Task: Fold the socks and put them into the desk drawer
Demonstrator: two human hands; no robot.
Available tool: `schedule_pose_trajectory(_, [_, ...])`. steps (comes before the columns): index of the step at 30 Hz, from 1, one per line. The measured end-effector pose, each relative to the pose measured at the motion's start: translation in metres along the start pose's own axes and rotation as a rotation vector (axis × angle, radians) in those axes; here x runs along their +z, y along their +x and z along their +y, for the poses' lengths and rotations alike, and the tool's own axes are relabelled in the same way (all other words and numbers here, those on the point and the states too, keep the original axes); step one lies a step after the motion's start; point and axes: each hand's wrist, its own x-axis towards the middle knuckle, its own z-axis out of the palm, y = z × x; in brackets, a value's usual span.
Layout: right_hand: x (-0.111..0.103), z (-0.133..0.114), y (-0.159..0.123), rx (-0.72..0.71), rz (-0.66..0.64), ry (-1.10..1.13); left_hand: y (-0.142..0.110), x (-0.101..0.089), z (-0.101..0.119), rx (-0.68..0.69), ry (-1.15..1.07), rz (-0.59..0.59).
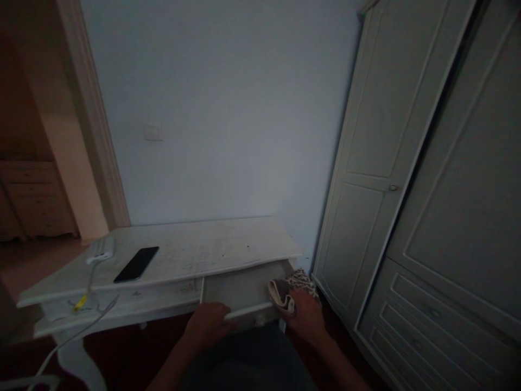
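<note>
Desk point(195, 244), white, its top worn and marked, long back edge set along a pale wall point(228, 108). Drawer point(240, 288), one, pulled out from beneath the right half of the desk's front edge; grey inside, a round knob point(259, 321) on its front. Cloth point(301, 279), one, folded, brown and pale with a patterned face; located at the drawer's right side, just below the desk's right front corner; whether it touches the rim cannot be told. Right hand point(306, 315): fingers closed around the cloth. Left hand point(208, 324): fingers at the left end of the drawer front's top edge; whether they clench it or merely rest there cannot be told. Phone point(137, 264), dark-faced, lying flat and aslant near the desk's front edge, left half. Power strip point(101, 250), white, near the left edge, beside the phone but apart from it; a pale cord point(91, 277) runs from it over the front edge, where a yellow piece point(80, 303) shows. Switch point(153, 132), white, on the wall above the desk's left half. Wardrobe point(362, 136), panelled, beyond the desk's right edge.
</note>
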Motion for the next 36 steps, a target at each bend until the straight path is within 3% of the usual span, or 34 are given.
schedule_pose_trajectory(4, [0.009,-0.057,0.006,-0.025,-0.035,0.018,0.002,-0.003,0.004,-0.012,0.015,-0.010])
schedule_pose_trajectory(8, [0.030,-0.132,0.010,-0.189,-0.125,0.097,0.003,-0.008,0.004,-0.028,0.003,-0.041])
schedule_pose_trajectory(10, [0.035,-0.152,0.011,-0.226,-0.169,0.115,0.002,-0.009,0.003,-0.020,-0.005,-0.043])
schedule_pose_trajectory(13, [0.028,-0.146,0.013,-0.237,-0.208,0.104,0.000,-0.011,0.003,-0.015,-0.002,-0.035])
schedule_pose_trajectory(16, [0.009,-0.104,0.012,-0.182,-0.191,0.058,-0.001,-0.010,0.004,-0.022,0.011,-0.026])
schedule_pose_trajectory(20, [-0.014,-0.036,0.004,0.009,-0.132,0.007,0.001,-0.006,0.004,-0.012,0.024,-0.025])
schedule_pose_trajectory(24, [-0.022,-0.007,0.000,0.109,-0.086,0.004,0.001,-0.004,0.003,0.002,0.030,-0.032])
schedule_pose_trajectory(27, [-0.020,-0.024,0.004,0.132,-0.077,-0.017,0.001,-0.006,0.004,0.000,0.036,-0.043])
schedule_pose_trajectory(30, [-0.012,-0.068,0.010,0.070,-0.109,0.000,0.002,-0.010,0.006,-0.004,0.036,-0.054])
schedule_pose_trajectory(34, [0.015,-0.132,0.013,-0.105,-0.127,0.076,0.003,-0.012,0.008,-0.020,0.025,-0.055])
schedule_pose_trajectory(36, [0.028,-0.150,0.012,-0.155,-0.124,0.110,0.003,-0.012,0.008,-0.021,0.022,-0.051])
